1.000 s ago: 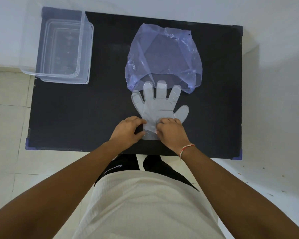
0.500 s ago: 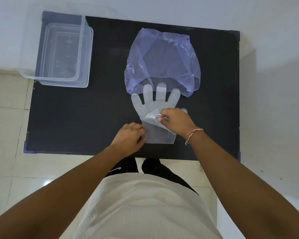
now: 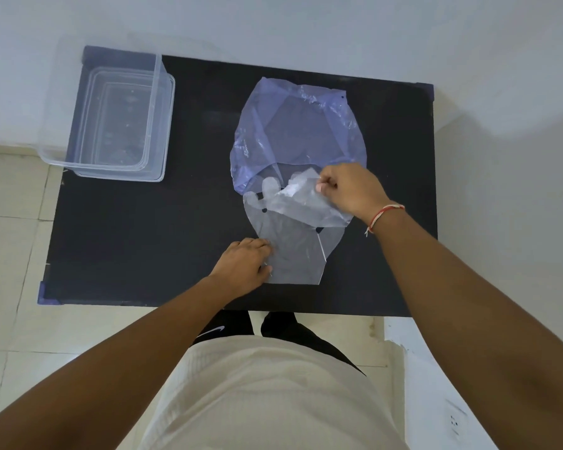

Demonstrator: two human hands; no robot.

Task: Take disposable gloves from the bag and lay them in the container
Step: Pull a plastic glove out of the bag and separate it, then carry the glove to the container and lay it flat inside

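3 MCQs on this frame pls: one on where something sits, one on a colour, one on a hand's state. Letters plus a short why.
1. Where is the container?
A. far left corner of the table
B. near right corner
C. on the floor

2. What colour is the bag?
A. green
B. translucent purple-blue
C. opaque red

3. What is the right hand doing?
A. lying flat on the table
B. reaching into the container
C. pinching a clear glove and peeling it up

Answers:
1 A: it stands at the table's far left corner.
2 B: the dark tabletop shows through its purple-blue film.
3 C: thumb and fingers pinch the lifted sheet, while the left hand presses down the stack of gloves.
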